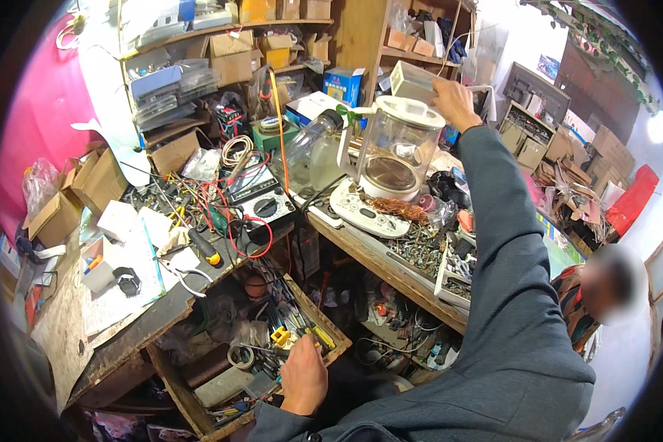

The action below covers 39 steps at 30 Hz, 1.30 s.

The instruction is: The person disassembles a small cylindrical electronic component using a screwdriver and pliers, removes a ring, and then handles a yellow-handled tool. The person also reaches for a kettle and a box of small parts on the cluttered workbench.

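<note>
My right hand [457, 103] is stretched far out to the back, its fingers closed on the near right end of a clear, pale plastic box [411, 82]. Just below that hand stands a glass kettle [394, 151] with a white lid and handle, on a white base with buttons [365, 212]. At the front, my left hand [304, 377] is closed over an open wooden drawer [340, 346]. Whatever its fingers grip is hidden. Beside it in the drawer lie screwdrivers [318, 333], a yellow-handled tool [280, 337] and a roll of tape [241, 356].
Left of the drawer, the bench carries a multimeter [267, 206] with red leads, a screwdriver [205, 247] and pliers [184, 278]. Loose screws [420, 250] cover the right bench beside a white parts tray [455, 276]. A person [604, 287] is at the far right.
</note>
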{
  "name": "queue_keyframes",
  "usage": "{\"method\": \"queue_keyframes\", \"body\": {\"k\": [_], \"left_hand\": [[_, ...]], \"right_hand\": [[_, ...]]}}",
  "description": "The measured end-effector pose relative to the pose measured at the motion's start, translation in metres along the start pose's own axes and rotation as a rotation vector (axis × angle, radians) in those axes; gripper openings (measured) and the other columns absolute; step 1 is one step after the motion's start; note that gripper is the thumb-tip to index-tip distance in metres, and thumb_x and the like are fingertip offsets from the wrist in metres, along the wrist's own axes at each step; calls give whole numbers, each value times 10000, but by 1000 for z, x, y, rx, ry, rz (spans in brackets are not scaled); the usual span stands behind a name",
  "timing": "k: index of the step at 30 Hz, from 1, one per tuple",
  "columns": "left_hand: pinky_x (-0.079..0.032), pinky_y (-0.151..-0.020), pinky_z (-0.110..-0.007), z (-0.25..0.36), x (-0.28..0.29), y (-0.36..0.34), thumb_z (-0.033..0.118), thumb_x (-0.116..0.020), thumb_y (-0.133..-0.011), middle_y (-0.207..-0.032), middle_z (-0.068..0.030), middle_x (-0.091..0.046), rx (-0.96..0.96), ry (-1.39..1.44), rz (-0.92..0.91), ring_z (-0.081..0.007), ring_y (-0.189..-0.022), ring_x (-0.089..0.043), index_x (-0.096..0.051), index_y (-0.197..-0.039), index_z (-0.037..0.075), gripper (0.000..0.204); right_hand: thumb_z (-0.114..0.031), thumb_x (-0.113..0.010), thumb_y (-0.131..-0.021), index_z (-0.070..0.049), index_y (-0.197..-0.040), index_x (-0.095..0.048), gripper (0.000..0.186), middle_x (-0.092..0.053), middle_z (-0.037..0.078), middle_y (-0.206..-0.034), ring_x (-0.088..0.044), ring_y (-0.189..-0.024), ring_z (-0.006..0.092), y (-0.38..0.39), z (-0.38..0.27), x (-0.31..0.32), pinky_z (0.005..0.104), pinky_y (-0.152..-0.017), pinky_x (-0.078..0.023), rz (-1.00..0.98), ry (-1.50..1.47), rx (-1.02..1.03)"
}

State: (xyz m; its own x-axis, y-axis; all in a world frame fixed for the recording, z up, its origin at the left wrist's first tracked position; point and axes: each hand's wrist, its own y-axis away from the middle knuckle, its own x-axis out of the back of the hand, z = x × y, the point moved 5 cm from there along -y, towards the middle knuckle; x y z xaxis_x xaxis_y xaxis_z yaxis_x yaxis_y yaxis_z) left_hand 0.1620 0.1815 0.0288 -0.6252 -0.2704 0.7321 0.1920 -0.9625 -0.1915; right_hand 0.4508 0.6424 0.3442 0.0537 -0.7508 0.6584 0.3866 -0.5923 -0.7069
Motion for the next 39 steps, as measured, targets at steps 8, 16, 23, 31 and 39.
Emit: {"method": "queue_keyframes", "body": {"k": [8, 16, 23, 31, 39], "left_hand": [[-520, -759, -516, 0, -1, 4, 97, -602, -970, -973, -181, -645, -15, -21, 18, -409, -956, -647, -533, -1057, 33, 128], [-500, -731, -549, 1, 1, 7, 85, -632, -963, -944, -239, -660, -74, 62, 92, -475, -892, -644, -545, -1118, 33, 185], [-516, -740, -525, 2, 12, 13, 94, -604, -976, -982, -200, -636, -165, 97, 124, -435, -941, -638, -534, -1101, 42, 153], [-547, -780, -421, 13, 0, 27, 88, -647, -928, -1038, -112, -642, -442, -352, 232, -299, -993, -659, -558, -1013, 82, 123], [-593, -834, -348, 15, 8, 39, 165, -661, -819, -1078, -88, -650, -626, -181, 404, -259, -988, -672, -667, -1122, 54, 324]], "right_hand": [[-162, -785, -805, -60, -1027, -669, 271, -737, 216, -991, -710, -984, 430, 5, 7, 108, 540, -826, -554, 6, 151, -29], [-46, -643, -871, -71, -929, -621, 67, -690, 157, -808, -719, -746, 377, 78, -60, 211, 473, -643, -590, 223, 105, 234], [-109, -637, -838, -87, -891, -582, 81, -574, 67, -766, -666, -687, 217, 181, -206, 233, 363, -546, -536, 146, -130, 726], [-194, -664, -774, -114, -779, -561, 130, -476, -5, -727, -548, -646, 131, 253, -336, 222, 288, -537, -423, 193, -506, 1139], [-222, -657, -778, -123, -787, -556, 142, -511, -7, -733, -587, -672, 152, 283, -419, 178, 307, -564, -464, 51, -610, 1283]]}}
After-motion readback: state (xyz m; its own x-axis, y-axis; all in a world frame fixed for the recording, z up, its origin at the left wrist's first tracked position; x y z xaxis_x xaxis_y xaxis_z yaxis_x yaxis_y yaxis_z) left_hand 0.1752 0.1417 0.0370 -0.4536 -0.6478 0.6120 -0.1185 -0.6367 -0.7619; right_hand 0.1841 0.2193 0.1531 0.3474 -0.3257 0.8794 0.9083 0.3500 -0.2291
